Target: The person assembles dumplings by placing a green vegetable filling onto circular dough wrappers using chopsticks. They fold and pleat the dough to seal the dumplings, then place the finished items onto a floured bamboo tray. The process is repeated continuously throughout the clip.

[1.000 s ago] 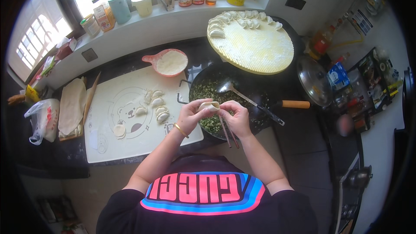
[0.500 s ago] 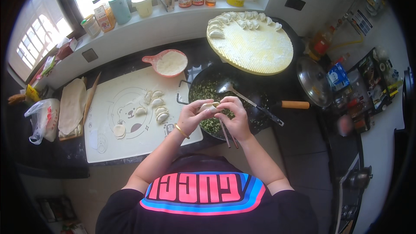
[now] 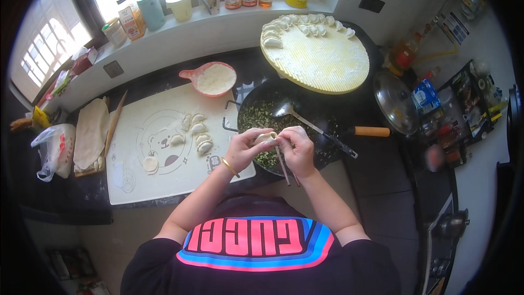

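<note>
Over the near edge of a dark wok (image 3: 322, 150), my left hand (image 3: 244, 148) cradles a half-folded dumpling (image 3: 264, 138). Its right end gapes a little, and my right hand (image 3: 298, 152) pinches the dough there with thumb and fingers. Chopped green filling (image 3: 256, 113) lies in the wok, with a metal spoon (image 3: 315, 127) resting across it. Brown chopsticks (image 3: 287, 173) stick out below my right hand. To the left, a white mat (image 3: 180, 188) bears several folded dumplings (image 3: 198, 129) and a flat round wrapper (image 3: 150, 165).
A round yellow tray (image 3: 327, 68) holds dumplings along its far edge. Behind the mat sits a pink scoop-shaped bowl (image 3: 188, 74) of flour. Rolled dough (image 3: 91, 134), a rolling pin (image 3: 115, 123) and a plastic bag (image 3: 56, 150) lie left. A pan lid (image 3: 394, 104) leans right.
My right fingers have curled in and shifted onto the dumpling's right end. The dumpling has turned slightly, so its gap now faces right. Everything around has stayed put.
</note>
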The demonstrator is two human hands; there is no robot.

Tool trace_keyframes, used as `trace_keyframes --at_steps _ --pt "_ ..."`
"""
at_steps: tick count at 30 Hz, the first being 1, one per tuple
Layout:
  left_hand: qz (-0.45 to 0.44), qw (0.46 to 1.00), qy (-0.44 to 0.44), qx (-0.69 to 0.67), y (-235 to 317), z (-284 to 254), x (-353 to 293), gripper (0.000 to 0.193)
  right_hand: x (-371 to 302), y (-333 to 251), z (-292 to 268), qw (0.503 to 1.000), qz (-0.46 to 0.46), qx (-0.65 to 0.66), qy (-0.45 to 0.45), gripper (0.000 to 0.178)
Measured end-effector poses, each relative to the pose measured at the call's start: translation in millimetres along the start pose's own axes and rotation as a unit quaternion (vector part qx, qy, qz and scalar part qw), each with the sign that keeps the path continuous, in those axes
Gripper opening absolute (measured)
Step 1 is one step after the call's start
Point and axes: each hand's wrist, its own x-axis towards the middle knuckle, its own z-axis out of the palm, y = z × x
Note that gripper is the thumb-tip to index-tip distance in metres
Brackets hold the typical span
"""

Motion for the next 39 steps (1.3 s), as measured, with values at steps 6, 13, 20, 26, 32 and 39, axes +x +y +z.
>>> trace_keyframes --at_steps 6,13,20,26,32,39 --pt "-0.016 1.000 0.010 -0.005 4.0 -1.3 -1.3 0.034 2.4 -5.4 -0.1 0.999 0.005 0.033 0.011 0.010" --pt "-0.003 1.000 0.010 0.024 3.0 -0.2 -2.2 0.033 6.5 -5.6 1.3 0.999 -0.049 -0.017 -0.014 0.010" --pt "0.024 0.995 0.007 0.099 -2.0 -6.8 -2.2 0.035 4.8 -8.6 3.4 0.999 0.011 0.051 -0.014 0.006" --pt "0.042 0.994 0.004 0.104 -7.1 -7.8 -1.4 0.038 9.6 -12.4 4.2 0.999 -0.021 0.011 -0.021 0.007" --pt "-0.003 0.998 0.018 0.056 -0.8 -1.2 -2.9 0.045 7.3 -6.2 7.4 1.000 -0.027 0.002 0.005 0.006" --pt "0.033 0.993 0.011 0.117 4.1 0.8 -0.6 0.056 11.8 -6.7 7.8 0.998 -0.057 -0.031 -0.017 0.006"
